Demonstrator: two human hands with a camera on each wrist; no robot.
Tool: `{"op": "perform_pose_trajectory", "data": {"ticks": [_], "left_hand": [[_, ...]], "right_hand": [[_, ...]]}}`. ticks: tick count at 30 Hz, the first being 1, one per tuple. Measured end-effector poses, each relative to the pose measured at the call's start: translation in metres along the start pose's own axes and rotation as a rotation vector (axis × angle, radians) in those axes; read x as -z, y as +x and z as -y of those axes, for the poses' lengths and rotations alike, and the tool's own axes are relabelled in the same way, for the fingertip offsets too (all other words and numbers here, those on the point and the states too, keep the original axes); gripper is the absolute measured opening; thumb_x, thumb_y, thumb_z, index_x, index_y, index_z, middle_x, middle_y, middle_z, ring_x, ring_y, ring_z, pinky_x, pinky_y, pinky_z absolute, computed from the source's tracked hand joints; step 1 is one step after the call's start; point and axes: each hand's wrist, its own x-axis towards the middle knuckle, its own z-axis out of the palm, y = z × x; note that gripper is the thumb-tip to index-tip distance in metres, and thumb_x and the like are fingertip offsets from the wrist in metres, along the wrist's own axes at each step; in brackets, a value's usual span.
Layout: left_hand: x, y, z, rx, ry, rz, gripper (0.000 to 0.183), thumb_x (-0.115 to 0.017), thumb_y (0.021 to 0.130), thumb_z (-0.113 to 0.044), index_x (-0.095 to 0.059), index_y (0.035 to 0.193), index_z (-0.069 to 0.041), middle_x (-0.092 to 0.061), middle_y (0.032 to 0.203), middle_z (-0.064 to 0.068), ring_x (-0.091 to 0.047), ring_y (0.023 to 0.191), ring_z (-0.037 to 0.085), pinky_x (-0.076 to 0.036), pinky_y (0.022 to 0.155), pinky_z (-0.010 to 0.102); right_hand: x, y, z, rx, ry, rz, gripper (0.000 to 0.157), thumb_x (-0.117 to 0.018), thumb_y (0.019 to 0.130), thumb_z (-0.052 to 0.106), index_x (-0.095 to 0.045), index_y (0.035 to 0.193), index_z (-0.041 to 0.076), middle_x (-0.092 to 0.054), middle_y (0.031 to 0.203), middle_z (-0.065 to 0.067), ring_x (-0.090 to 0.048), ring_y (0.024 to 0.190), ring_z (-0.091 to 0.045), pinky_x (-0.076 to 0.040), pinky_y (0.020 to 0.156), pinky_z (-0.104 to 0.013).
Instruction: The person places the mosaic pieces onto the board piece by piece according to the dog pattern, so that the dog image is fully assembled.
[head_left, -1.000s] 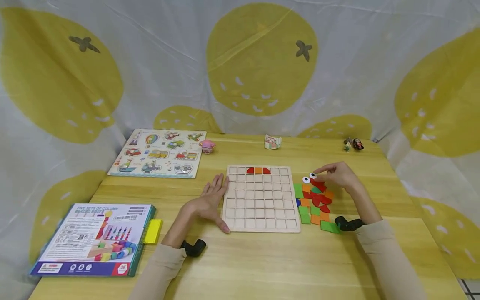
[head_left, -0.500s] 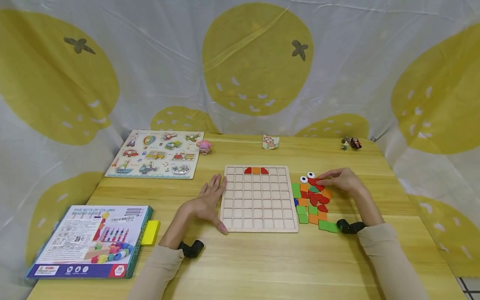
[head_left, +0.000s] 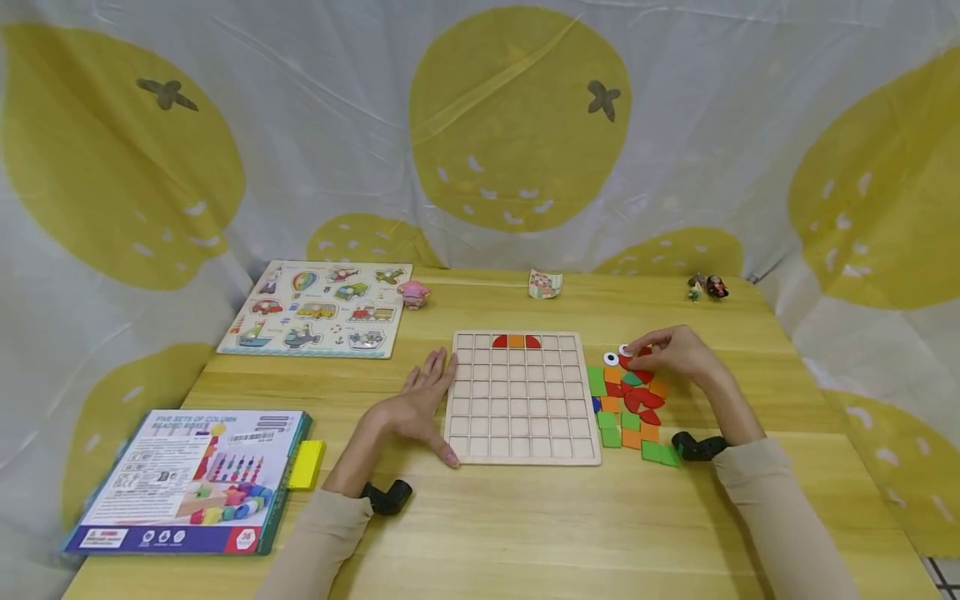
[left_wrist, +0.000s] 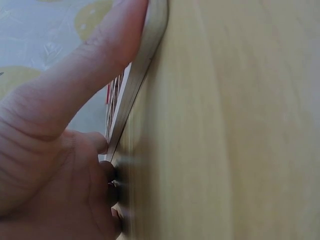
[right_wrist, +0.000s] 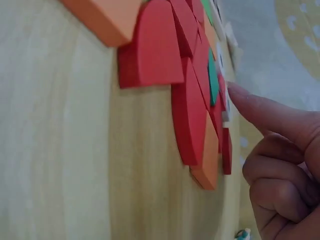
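In the head view, my left hand (head_left: 412, 408) lies spread along the left edge of the square wooden grid board (head_left: 522, 450). Its thumb (left_wrist: 95, 65) presses against the board's side edge in the left wrist view. Red quarter-round pieces flank an orange square (head_left: 517, 341) in the board's top row. My right hand (head_left: 678, 352) is over the far end of the loose pieces, thumb and index finger at a red piece (head_left: 643, 352) beside the round eye discs (head_left: 611, 359). In the right wrist view its other fingers are curled; I cannot tell whether it pinches a piece.
Loose green squares (head_left: 660, 452), orange squares and red curved pieces (right_wrist: 155, 45) lie right of the board. A vehicle puzzle (head_left: 315, 308), pink figurine (head_left: 413, 293), patterned card (head_left: 545, 284) and small figures (head_left: 707, 288) stand farther back. A bead-set box (head_left: 187, 483) lies at left.
My right hand's fingers shift slightly over the red pieces and eye discs, now covering part of one disc. My left hand stays at the board's edge.
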Motion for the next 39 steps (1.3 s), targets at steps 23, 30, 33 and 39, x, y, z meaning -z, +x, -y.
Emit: {"op": "perform_pose_trajectory", "data": {"ticks": [23,30,33,39], "left_hand": [[0.000,0.000,0.000,0.010,0.013,-0.001,0.154,-0.088,0.049,-0.059,0.012,0.154,-0.007,0.022,0.159,0.020,0.020,0.149,0.033,0.005,0.122,0.054],[0.000,-0.001,0.001,0.000,0.000,-0.007,0.153,-0.089,0.050,-0.057,0.011,0.154,-0.006,0.022,0.159,0.020,0.020,0.149,0.034,0.006,0.122,0.054],[0.000,-0.001,0.001,-0.008,0.000,-0.011,0.153,-0.089,0.051,-0.057,0.011,0.154,-0.005,0.022,0.159,0.021,0.020,0.149,0.035,0.005,0.122,0.055],[0.000,-0.001,0.001,-0.005,-0.002,-0.009,0.153,-0.089,0.051,-0.057,0.012,0.153,-0.005,0.023,0.158,0.021,0.020,0.148,0.035,0.006,0.122,0.054]], "right_hand": [[-0.011,0.009,0.016,0.098,-0.106,0.107,0.034,-0.077,0.081,0.014,-0.071,0.113,0.007,-0.033,0.054,0.004,-0.030,0.049,-0.011,-0.029,0.048,-0.025],[-0.007,0.023,0.014,0.153,-0.065,0.286,0.036,-0.074,0.083,0.008,-0.068,0.118,0.002,-0.035,0.052,0.004,-0.030,0.046,-0.009,-0.031,0.048,-0.024],[-0.007,0.027,0.015,0.165,-0.056,0.294,0.035,-0.075,0.081,0.007,-0.069,0.114,-0.001,-0.040,0.053,0.003,-0.034,0.048,-0.008,-0.034,0.048,-0.024],[-0.005,0.029,0.014,0.162,-0.121,0.206,0.031,-0.080,0.078,0.014,-0.072,0.105,0.001,-0.035,0.052,0.004,-0.029,0.047,-0.008,-0.031,0.049,-0.024]]}}
